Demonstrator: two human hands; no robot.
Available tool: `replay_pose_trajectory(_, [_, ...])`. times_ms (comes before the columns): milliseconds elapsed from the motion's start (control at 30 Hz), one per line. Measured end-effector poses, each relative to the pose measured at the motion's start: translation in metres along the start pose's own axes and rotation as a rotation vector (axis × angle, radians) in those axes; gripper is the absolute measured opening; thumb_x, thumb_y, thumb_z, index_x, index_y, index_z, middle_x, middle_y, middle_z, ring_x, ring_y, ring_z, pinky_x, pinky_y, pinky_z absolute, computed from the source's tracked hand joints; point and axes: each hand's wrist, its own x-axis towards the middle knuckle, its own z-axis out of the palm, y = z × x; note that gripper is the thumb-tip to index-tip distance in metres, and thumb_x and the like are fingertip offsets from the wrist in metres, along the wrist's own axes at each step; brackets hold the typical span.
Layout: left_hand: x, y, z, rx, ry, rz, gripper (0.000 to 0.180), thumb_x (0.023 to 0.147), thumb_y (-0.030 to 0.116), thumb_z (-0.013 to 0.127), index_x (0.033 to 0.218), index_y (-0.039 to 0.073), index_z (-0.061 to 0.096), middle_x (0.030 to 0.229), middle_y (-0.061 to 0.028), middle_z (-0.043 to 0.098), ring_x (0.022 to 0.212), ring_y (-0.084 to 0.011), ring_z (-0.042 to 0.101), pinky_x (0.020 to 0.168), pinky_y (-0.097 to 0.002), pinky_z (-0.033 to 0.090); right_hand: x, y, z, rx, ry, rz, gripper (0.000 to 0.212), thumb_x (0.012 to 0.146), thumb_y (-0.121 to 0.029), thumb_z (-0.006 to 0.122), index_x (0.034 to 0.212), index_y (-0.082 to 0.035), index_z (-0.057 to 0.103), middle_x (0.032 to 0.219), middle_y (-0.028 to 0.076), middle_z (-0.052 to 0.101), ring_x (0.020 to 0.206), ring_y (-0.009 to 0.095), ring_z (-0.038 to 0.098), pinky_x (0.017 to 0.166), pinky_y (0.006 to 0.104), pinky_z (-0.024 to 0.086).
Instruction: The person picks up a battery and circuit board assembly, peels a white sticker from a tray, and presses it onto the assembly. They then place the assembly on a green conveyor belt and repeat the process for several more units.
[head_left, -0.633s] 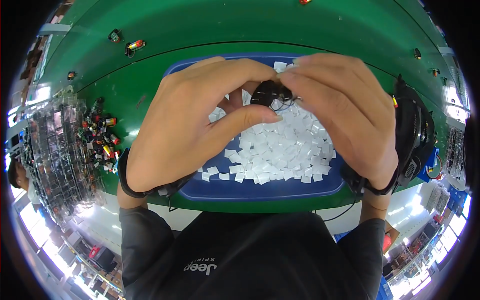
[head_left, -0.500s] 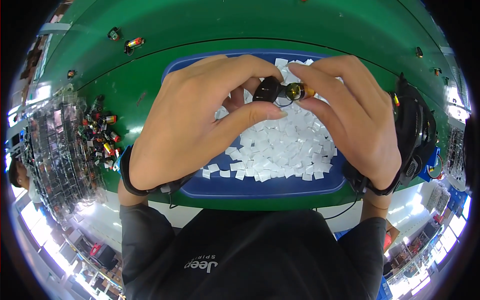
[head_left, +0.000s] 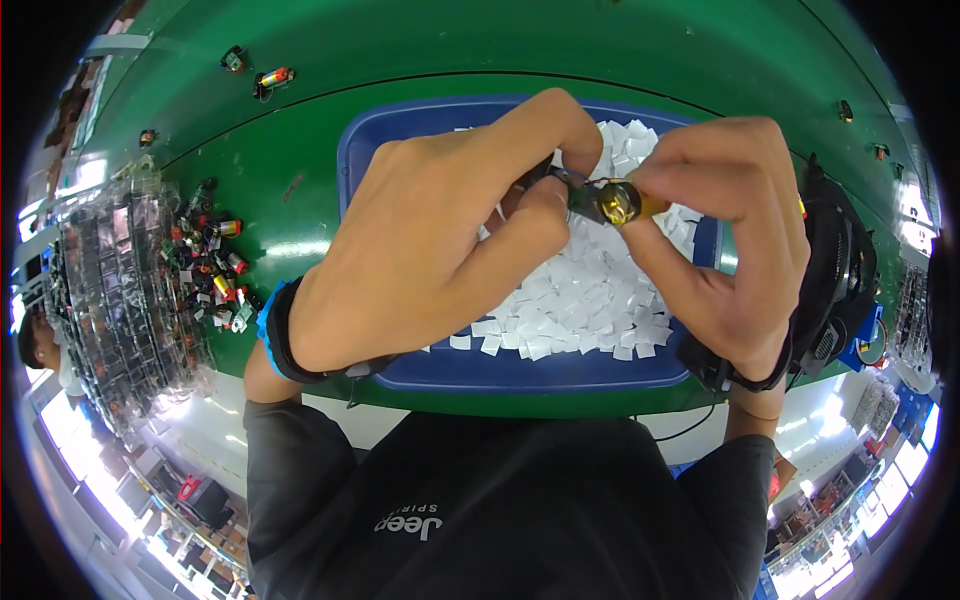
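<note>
Over the blue tray (head_left: 540, 376), both hands meet around a small assembly. My left hand (head_left: 430, 240) is closed, thumb and fingers pinching a small black part (head_left: 540, 172) that they mostly cover. A small yellow cylinder (head_left: 620, 203), its shiny round end facing me, is pinched between thumb and fingers of my right hand (head_left: 735, 225). Thin dark material, perhaps wires, spans the short gap between the two pieces. Beneath the hands lies a heap of small white square pieces (head_left: 590, 300) in the tray.
To the left, a pile of small electronic parts with red and yellow cylinders (head_left: 225, 285) lies beside stacked clear plastic trays (head_left: 120, 290). Farther off sits a loose red-yellow cylinder assembly (head_left: 274, 80). A black bag-like item (head_left: 835, 270) stands by my right wrist, on the green table (head_left: 300, 225).
The yellow cylinder has turned its end more toward me and shifted slightly right and down. My left fingers have curled further over the black part, hiding most of it.
</note>
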Motion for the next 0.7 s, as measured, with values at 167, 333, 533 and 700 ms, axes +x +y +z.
replay_pose_trajectory(167, [-0.002,-0.007,-0.002,-0.266,-0.12,-0.047,0.017,0.088,0.007,0.054,0.103,0.001,0.056,0.11,-0.0098,0.061,0.106,-0.019,0.058,0.09,-0.0315,0.046,0.002,0.004,0.0,-0.02,-0.042,-0.137,0.039,0.061,0.007,0.082,0.095,-0.004,0.066,0.093,0.01,0.066,0.084,0.026,0.061,0.076,0.0375,0.054])
replay_pose_trajectory(333, [0.007,-0.011,-0.015,-0.691,-0.348,-0.231,0.02,0.085,0.01,0.055,0.103,0.002,0.055,0.124,-0.0159,0.059,0.125,-0.0241,0.049,0.106,-0.0373,0.035,0.0,0.002,0.001,-0.032,-0.024,-0.247,0.039,0.06,0.005,0.082,0.095,-0.005,0.068,0.092,0.009,0.067,0.085,0.027,0.06,0.082,0.0458,0.055])
replay_pose_trajectory(533, [0.006,-0.014,-0.014,-0.793,-0.412,-0.158,0.019,0.088,0.015,0.058,0.103,0.003,0.055,0.125,-0.0149,0.06,0.119,-0.0222,0.053,0.103,-0.0375,0.039,0.003,-0.014,-0.012,0.056,-0.036,-0.114,0.035,0.06,0.002,0.082,0.092,-0.005,0.069,0.092,0.009,0.067,0.084,0.028,0.06,0.085,0.0478,0.055])
replay_pose_trajectory(700, [0.004,-0.017,0.008,-0.548,-0.141,-0.012,0.014,0.093,0.016,0.058,0.1,0.005,0.056,0.114,-0.009,0.063,0.109,-0.0173,0.058,0.097,-0.0363,0.042,0.001,-0.015,-0.008,0.062,-0.113,-0.058,0.031,0.063,-0.002,0.082,0.091,-0.007,0.069,0.091,0.006,0.07,0.084,0.025,0.06,0.088,0.0493,0.054])
